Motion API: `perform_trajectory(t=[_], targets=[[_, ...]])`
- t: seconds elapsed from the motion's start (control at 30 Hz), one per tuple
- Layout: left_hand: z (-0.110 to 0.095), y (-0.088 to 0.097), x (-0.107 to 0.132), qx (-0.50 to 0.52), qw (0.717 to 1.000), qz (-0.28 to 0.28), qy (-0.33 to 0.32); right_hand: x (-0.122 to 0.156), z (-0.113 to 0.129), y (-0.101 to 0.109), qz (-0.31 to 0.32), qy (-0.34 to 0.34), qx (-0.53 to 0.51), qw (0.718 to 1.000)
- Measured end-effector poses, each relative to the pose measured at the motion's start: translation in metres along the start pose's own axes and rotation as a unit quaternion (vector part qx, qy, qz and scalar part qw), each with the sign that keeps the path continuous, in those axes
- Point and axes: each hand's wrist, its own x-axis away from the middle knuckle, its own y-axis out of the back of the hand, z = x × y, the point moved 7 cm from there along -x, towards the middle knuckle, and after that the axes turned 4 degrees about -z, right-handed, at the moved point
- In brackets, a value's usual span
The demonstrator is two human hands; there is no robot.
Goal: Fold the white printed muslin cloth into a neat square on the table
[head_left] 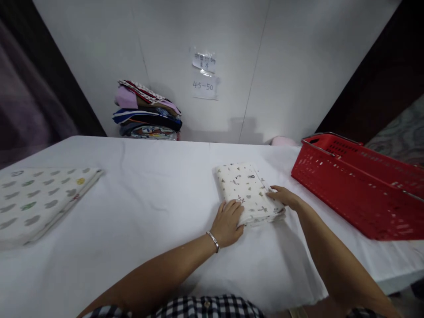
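Observation:
A folded white cloth with small grey prints (247, 187) lies on the white-covered table (159, 207), right of centre. My left hand (228, 223), with a silver bracelet at the wrist, rests with fingers curled on the cloth's near left edge. My right hand (285, 197) touches the cloth's near right corner, its fingers bent onto the fabric. Both hands press or grip the near end of the cloth; how firmly is unclear.
A red plastic basket (357, 185) stands at the table's right edge. A larger folded cloth with grey and green shapes (36, 198) lies at the far left. A stack of folded clothes (147, 110) sits against the white back wall, under paper labels (204, 75).

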Motion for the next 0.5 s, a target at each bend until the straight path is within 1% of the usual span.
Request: perform_trajectory(t=[0.13,0.33,0.5], targets=[[-0.001,-0.002,-0.002,-0.009,1.000,0.002,0.010,0.007,-0.005,0.004,-0.016,0.005,0.049,0.999],[0.003,-0.005,-0.003,0.015,1.000,0.011,0.005,0.004,-0.015,0.005,-0.075,0.034,0.067,0.994],[-0.002,-0.009,-0.002,0.030,0.999,-0.011,-0.016,0.006,-0.019,0.008,-0.078,0.043,0.062,0.994]])
